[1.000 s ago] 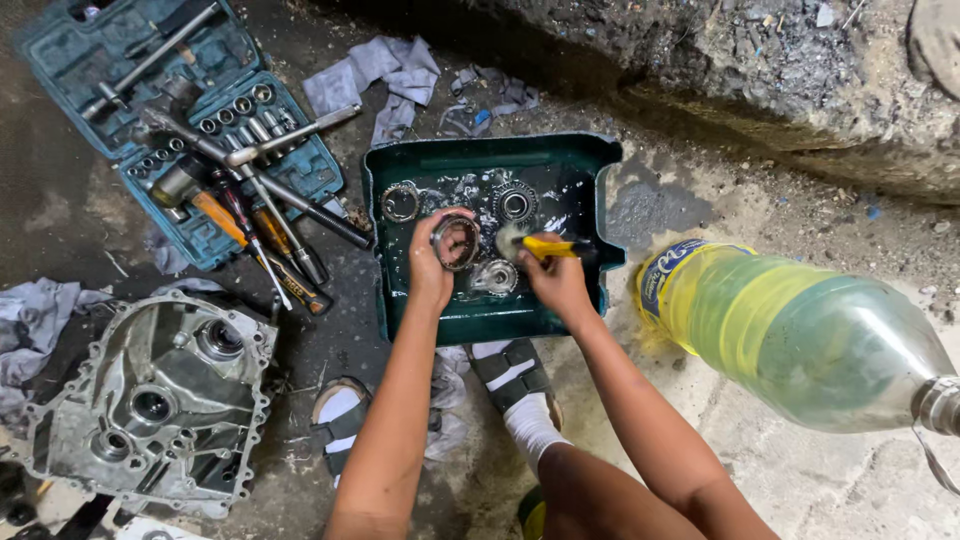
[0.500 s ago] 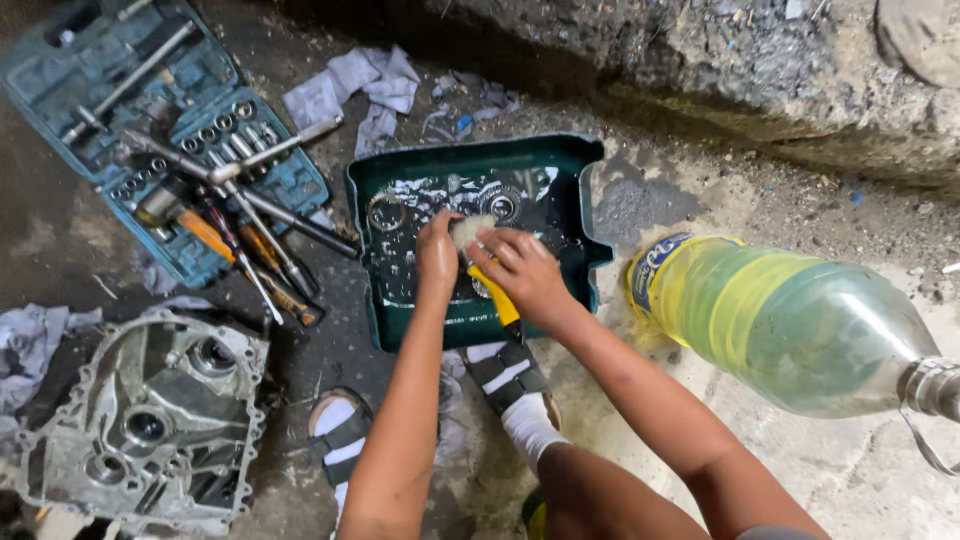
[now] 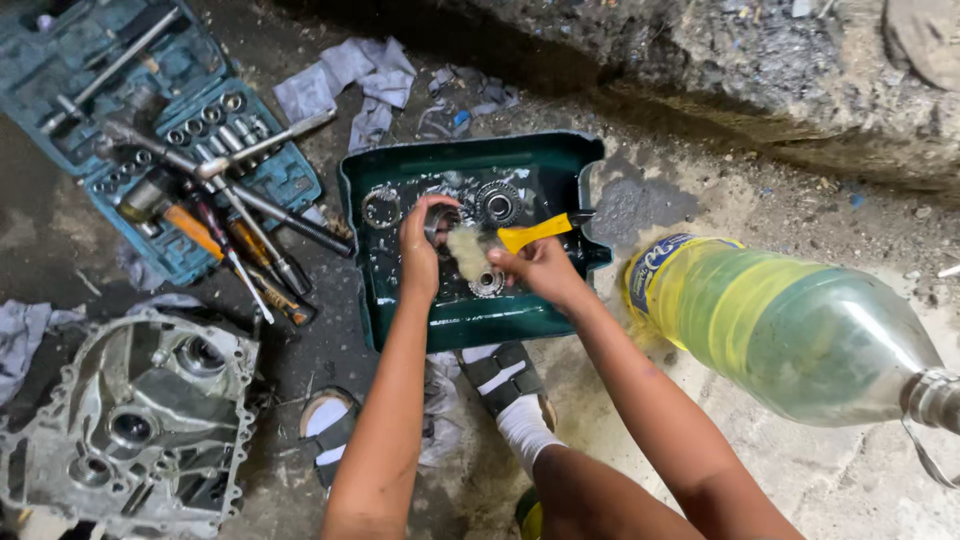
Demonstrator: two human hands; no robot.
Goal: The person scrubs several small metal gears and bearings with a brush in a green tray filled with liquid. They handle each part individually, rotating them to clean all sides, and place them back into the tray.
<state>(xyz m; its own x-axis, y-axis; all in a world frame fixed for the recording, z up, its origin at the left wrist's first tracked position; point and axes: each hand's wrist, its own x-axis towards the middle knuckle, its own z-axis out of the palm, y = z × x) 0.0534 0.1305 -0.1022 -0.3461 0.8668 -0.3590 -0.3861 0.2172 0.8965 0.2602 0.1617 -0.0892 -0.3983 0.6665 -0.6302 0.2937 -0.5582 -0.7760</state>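
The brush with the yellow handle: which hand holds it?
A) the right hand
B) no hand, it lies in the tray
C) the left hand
A: the right hand grips the brush by its yellow handle, over the green tray, bristles against the round part in the left hand.

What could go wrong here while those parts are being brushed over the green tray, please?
The left hand pinches a wet metal ring; it might slip into the green tray. The brush in the right hand may flick liquid onto bare skin. The big plastic bottle of yellow liquid lies beside the right arm and could be knocked.
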